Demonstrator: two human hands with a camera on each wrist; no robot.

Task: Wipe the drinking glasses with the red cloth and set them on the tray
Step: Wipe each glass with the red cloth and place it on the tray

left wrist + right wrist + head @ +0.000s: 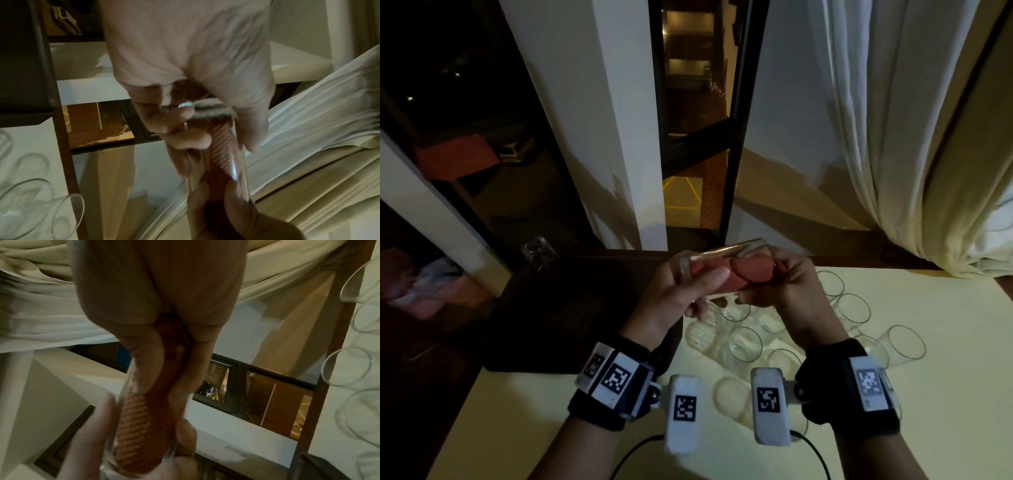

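Observation:
A clear drinking glass (pixel 722 255) lies sideways in the air above the table, held between both hands. My left hand (pixel 681 294) grips its base end, thumb along the side. My right hand (pixel 791 284) pinches the red cloth (pixel 736 274), which is stuffed into the glass's mouth. The right wrist view shows the knitted cloth (pixel 144 426) filling the glass (pixel 127 386). In the left wrist view the cloth (pixel 222 146) shows through the glass wall (pixel 240 162). The dark tray (pixel 571 325) lies at left, with one glass (pixel 538 253) at its far corner.
Several more glasses (pixel 852 308) stand and lie on the cream table (pixel 945 411) under and to the right of my hands. A pale curtain (pixel 893 137) hangs at back right beside a dark window. Black cables (pixel 640 448) run along the table's near edge.

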